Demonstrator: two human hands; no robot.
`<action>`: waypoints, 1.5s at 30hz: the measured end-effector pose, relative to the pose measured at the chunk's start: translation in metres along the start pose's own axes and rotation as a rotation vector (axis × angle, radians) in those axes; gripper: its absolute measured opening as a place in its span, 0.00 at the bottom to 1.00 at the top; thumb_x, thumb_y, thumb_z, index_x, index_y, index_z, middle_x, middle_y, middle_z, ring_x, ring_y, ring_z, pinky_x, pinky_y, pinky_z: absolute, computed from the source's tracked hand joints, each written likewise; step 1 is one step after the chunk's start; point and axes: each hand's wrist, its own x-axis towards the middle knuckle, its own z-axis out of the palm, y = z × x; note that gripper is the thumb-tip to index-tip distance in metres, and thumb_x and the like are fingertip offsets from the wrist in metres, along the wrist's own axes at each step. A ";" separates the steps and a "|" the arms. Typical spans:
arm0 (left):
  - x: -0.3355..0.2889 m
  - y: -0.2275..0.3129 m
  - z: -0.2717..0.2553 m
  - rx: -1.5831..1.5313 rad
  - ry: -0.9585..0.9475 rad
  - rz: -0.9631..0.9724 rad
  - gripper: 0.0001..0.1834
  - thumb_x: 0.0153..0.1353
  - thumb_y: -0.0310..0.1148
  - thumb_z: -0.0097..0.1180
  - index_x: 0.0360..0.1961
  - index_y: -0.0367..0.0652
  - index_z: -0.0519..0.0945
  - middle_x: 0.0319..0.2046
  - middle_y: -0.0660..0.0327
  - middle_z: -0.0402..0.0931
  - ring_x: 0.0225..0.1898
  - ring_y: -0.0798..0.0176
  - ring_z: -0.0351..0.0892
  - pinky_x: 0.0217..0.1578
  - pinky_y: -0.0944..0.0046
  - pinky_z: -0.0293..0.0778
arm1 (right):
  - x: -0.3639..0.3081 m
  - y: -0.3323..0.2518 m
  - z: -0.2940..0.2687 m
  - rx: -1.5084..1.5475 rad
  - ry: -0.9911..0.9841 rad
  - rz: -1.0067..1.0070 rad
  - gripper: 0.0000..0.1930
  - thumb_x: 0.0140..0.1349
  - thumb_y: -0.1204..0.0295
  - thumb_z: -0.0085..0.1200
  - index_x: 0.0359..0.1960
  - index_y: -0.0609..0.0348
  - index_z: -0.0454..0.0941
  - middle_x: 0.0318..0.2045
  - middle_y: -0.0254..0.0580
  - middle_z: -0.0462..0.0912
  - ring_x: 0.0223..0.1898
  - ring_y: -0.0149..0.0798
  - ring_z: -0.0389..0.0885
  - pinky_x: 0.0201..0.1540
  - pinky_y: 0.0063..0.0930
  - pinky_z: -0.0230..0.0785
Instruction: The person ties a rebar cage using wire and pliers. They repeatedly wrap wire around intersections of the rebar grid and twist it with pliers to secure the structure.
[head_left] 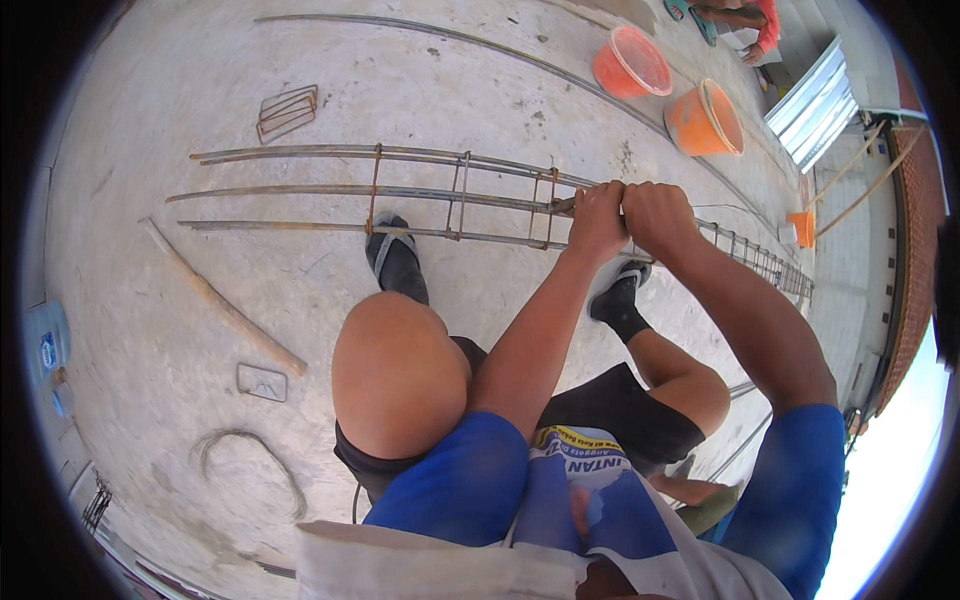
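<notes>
A long cage of steel reinforcing bars with square stirrups lies across in front of me. Both hands are together over it, knuckles up. My left hand is closed, and a short dark metal piece sticks out on its left; the rest is hidden in the fist. Against it, my right hand is closed too. A thin wire runs out to the right beside it, but what its fingers hold is hidden. My feet stand at the cage's near side.
Loose stirrups lie beyond the cage, another stirrup nearer. A wooden stick and a wire coil are at left. Two orange buckets stand far right by a long bar. Another person sits beyond.
</notes>
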 end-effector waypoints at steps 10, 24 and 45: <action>-0.010 0.019 -0.002 0.184 0.099 -0.046 0.18 0.52 0.38 0.63 0.42 0.44 0.74 0.32 0.55 0.77 0.41 0.46 0.78 0.49 0.48 0.68 | 0.031 0.016 -0.037 0.357 -0.683 0.064 0.09 0.51 0.70 0.56 0.33 0.60 0.81 0.27 0.48 0.82 0.32 0.47 0.83 0.38 0.46 0.74; 0.020 0.008 -0.021 -0.028 -0.191 -0.080 0.15 0.49 0.27 0.61 0.39 0.40 0.74 0.37 0.48 0.79 0.44 0.41 0.78 0.48 0.47 0.68 | -0.010 -0.003 -0.019 -0.407 0.233 -0.120 0.12 0.56 0.67 0.54 0.39 0.58 0.79 0.33 0.42 0.81 0.40 0.45 0.80 0.52 0.51 0.67; -0.033 0.002 -0.018 0.124 0.079 -0.042 0.27 0.46 0.23 0.58 0.52 0.39 0.71 0.47 0.45 0.73 0.58 0.42 0.66 0.57 0.45 0.61 | -0.018 0.040 -0.001 0.994 -0.902 0.272 0.16 0.61 0.63 0.55 0.40 0.65 0.78 0.33 0.50 0.85 0.23 0.39 0.84 0.14 0.29 0.64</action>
